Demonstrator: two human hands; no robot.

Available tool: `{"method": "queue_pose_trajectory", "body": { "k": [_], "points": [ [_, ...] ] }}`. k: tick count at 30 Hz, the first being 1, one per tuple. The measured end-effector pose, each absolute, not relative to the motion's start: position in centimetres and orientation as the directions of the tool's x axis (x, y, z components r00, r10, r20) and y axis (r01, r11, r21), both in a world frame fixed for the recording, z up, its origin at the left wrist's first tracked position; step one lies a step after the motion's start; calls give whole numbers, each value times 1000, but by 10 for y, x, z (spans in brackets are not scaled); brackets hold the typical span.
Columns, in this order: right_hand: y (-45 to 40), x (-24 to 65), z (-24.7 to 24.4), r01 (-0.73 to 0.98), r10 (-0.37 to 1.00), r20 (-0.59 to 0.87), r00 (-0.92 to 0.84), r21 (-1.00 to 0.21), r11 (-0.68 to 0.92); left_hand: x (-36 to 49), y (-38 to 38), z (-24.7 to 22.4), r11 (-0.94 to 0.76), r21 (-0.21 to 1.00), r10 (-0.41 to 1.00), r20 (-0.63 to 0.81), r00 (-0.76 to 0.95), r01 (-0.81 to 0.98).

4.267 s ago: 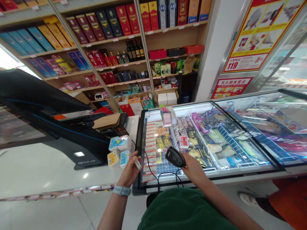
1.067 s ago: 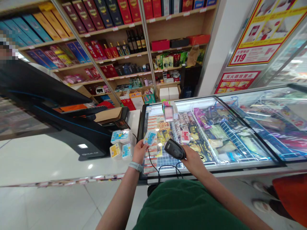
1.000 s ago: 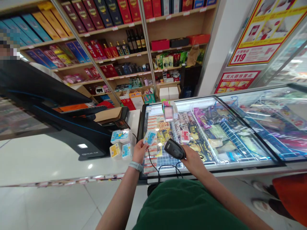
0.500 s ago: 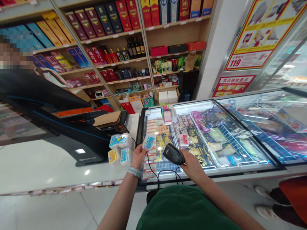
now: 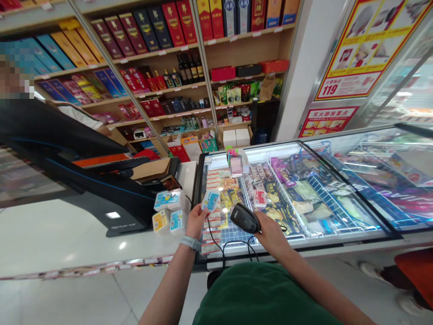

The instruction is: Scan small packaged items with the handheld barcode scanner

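In the head view my left hand (image 5: 196,220) pinches a small clear plastic box with a blue label (image 5: 210,200) by its lower left corner, above the freezer's left end. My right hand (image 5: 271,231) is wrapped round the handle of a black barcode scanner (image 5: 244,218), whose head points left towards that box. From the scanner a black cable (image 5: 233,242) loops down near my green shirt. Left of my left hand, several similar boxes (image 5: 176,220) with blue or yellow labels sit grouped on the white counter. A box with a red label (image 5: 260,198) lies on the freezer top beyond the scanner.
A glass-topped freezer (image 5: 301,230) with wire baskets and bagged goods stretches to the right. On the counter at left stands a black checkout terminal (image 5: 128,207), with an open carton (image 5: 152,170) behind. Shelves with boxes and bottles line the back. Another person's legs (image 5: 402,280) show at lower right.
Both hands, the box and the scanner stay almost where they were. Behind the terminal, the other person's pale sleeve has shifted slightly to the right. The camera view has moved a little.
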State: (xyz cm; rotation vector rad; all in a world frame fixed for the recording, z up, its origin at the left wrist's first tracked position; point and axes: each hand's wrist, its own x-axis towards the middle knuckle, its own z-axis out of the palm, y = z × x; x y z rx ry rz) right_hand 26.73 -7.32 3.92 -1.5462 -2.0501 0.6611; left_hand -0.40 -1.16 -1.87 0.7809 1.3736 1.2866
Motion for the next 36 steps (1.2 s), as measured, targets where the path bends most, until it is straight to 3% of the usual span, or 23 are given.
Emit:
{"method": "queue_pose_trajectory", "body": {
  "k": [36],
  "points": [
    [-70, 267, 35, 761, 974, 19, -224, -621, 187, -4, -9, -16, 196, 958, 940, -245, -237, -211]
  ]
}}
